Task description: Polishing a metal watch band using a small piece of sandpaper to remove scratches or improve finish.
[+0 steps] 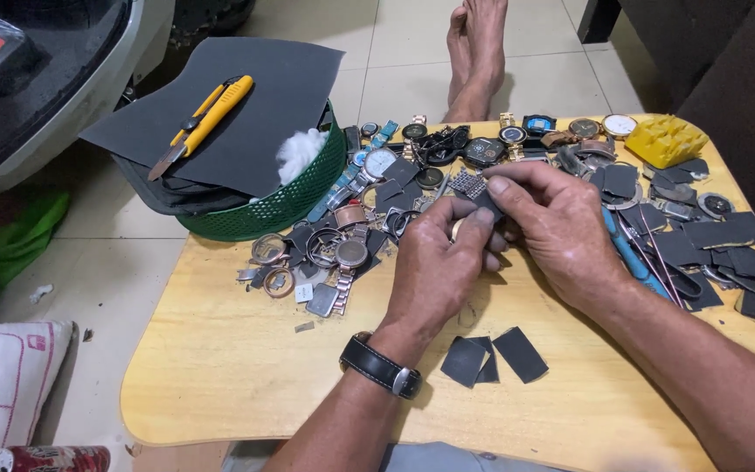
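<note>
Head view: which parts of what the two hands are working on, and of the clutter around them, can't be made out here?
- Small round part in the left hand: mostly hidden by the fingers, only a pale rim shows.
- Dark scrap pinched by the right hand: largely covered by the fingertips.
- Blue-handled tool: partly hidden behind the right wrist.
- Watch dials: too small to read.
- Green basket: contents covered by a dark sheet.

Beside the green basket (286,205): one yellow utility knife (207,122), three dark sandpaper pieces (491,354), two hands.
</note>
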